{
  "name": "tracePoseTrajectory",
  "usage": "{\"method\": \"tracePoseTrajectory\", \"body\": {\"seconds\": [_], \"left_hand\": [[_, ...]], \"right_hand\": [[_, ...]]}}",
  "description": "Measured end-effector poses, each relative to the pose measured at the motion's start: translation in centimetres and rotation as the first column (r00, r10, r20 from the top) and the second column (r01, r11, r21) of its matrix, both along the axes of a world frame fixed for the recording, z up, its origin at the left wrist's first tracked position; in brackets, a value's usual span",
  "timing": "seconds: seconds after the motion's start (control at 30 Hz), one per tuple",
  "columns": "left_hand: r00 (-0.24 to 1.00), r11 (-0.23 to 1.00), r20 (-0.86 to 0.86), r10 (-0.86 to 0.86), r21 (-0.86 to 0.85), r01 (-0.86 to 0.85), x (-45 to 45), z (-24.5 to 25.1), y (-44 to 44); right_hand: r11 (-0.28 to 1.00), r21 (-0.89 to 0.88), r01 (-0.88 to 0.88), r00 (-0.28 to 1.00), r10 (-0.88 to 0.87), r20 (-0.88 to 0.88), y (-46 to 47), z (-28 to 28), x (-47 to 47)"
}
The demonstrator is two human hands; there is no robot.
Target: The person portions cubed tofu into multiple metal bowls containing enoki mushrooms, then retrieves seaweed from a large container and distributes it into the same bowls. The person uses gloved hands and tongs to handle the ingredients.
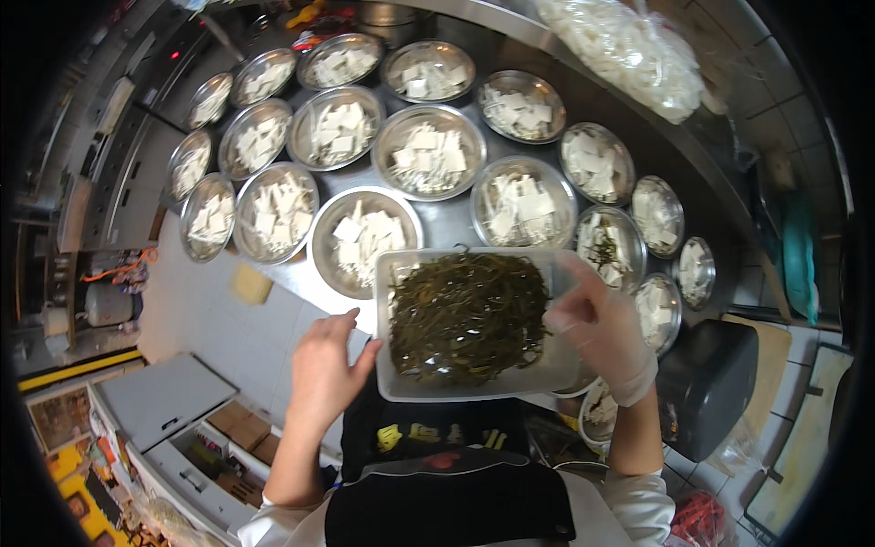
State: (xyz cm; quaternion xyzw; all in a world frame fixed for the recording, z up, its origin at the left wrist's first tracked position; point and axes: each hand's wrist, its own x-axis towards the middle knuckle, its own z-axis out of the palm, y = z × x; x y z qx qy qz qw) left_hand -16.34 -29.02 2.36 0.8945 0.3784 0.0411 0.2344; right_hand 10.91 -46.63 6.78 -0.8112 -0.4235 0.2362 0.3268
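Note:
A translucent plastic container (478, 392) heaped with dark green seaweed shreds (468, 318) is right in front of me. My left hand (331, 362) is bare, thumb and fingers apart, by the container's left wall; whether it touches is unclear. Over the container's right end is my right hand (601, 328), in a clear glove and blurred, fingers bent; I cannot tell if it holds anything. Metal bowls, such as the near one (318, 267), hold white enoki-like strips and flat white pieces (369, 236). One bowl at the right (636, 232) also has green shreds on top.
The bowls stand on a stainless steel table (348, 181). A bag of white food (629, 58) lies on a raised shelf (506, 20) at the upper right. A black bin-like box (714, 390) stands at the right, a white cabinet (164, 396) at the lower left.

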Motion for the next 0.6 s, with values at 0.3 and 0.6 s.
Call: {"method": "tracePoseTrajectory", "body": {"seconds": [0.3, 0.6], "left_hand": [[0.999, 0.996, -0.042, 0.026, -0.084, -0.030, 0.1, -0.8, -1.5], [0.994, 0.960, 0.050, 0.093, -0.270, -0.076, -0.2, -1.7, -1.7]], "right_hand": [[0.813, -0.304, -0.496, 0.762, 0.576, 0.296, 4.0, -4.9, -4.2], [0.945, -0.102, -0.311, 0.900, 0.327, 0.288, -2.9, -2.3, -1.6]]}}
